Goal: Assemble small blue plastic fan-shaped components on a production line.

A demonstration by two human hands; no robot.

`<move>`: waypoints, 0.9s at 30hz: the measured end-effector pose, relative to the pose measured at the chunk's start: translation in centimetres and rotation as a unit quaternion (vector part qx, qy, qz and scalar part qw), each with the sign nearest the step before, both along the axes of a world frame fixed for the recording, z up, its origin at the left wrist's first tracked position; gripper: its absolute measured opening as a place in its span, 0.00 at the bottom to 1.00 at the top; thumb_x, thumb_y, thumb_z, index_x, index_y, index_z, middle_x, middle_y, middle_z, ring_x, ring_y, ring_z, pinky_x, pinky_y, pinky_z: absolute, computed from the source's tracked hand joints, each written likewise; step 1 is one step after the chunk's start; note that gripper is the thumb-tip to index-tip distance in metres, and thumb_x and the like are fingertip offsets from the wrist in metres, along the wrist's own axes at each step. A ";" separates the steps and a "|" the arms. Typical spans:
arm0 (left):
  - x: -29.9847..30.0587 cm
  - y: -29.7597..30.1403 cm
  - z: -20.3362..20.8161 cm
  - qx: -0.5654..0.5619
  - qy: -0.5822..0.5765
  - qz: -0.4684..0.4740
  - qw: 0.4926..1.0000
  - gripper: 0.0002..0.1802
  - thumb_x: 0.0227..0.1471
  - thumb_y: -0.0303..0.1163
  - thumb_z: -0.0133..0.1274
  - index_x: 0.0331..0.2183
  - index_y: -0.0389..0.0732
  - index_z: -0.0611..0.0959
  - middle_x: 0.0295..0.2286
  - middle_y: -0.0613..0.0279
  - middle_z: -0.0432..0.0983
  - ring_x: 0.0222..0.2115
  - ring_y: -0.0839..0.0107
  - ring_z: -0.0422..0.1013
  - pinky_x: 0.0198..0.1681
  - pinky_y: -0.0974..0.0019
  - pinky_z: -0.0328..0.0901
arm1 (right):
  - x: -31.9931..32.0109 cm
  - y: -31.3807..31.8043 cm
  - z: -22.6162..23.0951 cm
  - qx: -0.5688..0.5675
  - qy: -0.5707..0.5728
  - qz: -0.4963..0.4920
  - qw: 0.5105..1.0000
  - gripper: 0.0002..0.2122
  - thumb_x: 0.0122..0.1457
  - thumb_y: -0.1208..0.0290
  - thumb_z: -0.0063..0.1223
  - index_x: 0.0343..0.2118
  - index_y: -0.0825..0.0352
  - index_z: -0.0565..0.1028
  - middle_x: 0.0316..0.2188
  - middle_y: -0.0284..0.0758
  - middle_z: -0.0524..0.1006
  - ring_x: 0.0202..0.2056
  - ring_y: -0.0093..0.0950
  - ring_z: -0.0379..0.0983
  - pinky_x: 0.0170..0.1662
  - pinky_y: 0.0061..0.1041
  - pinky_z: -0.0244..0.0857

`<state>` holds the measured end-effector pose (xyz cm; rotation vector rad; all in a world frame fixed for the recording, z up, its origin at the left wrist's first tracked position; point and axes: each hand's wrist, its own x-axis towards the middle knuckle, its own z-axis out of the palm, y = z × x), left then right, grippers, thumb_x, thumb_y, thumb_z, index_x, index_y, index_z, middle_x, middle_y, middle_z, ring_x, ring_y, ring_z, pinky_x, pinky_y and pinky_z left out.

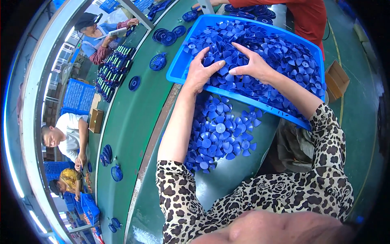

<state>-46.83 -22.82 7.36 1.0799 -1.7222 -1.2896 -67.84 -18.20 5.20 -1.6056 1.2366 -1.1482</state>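
A light blue plastic tub (176, 72) is heaped with small dark blue fan blades (290, 57). Over the left part of the heap, my left hand (200, 73) reaches in past the near rim, its thumb and fingers spread apart. My right hand (255, 67) faces it from the other side, fingers also stretched out and apart. Several blades lie in the gap between the two hands, and neither hand is closed round one. Some fingers are partly hidden among the blades. Below the tub's near rim, a loose pile of the same blades (219, 128) lies on the green tabletop.
Left of the tub runs a green conveyor belt (134, 118) carrying round blue fan guards (158, 62). Co-workers sit along its far side. A person in a red sleeve (306, 20) is behind the tub. An open cardboard box (336, 81) stands to the right.
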 end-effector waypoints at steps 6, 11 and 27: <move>1.1 0.9 2.4 -0.018 0.054 0.003 0.998 0.42 0.39 0.36 0.68 0.55 0.35 0.68 0.48 0.50 0.69 0.45 0.64 0.68 0.49 0.66 0.64 | 1.1 0.1 3.0 -0.049 0.031 0.007 0.998 0.46 0.37 0.61 0.69 0.62 0.65 0.58 0.60 0.44 0.60 0.61 0.35 0.55 0.63 0.32 0.47; 3.6 2.8 4.8 -0.077 0.049 0.025 0.996 0.42 0.38 0.37 0.67 0.54 0.34 0.69 0.48 0.51 0.69 0.46 0.65 0.68 0.51 0.66 0.62 | 3.3 0.5 4.5 -0.108 0.020 0.026 0.994 0.45 0.36 0.63 0.69 0.61 0.65 0.59 0.59 0.44 0.62 0.60 0.34 0.57 0.62 0.31 0.49; 21.1 25.7 0.1 0.026 -0.107 0.236 0.966 0.39 0.43 0.25 0.61 0.56 0.33 0.64 0.52 0.53 0.64 0.52 0.64 0.62 0.55 0.63 0.59 | 20.2 9.9 -1.2 -0.022 0.072 0.353 0.932 0.40 0.45 0.57 0.64 0.59 0.68 0.58 0.58 0.52 0.58 0.57 0.48 0.59 0.58 0.39 0.56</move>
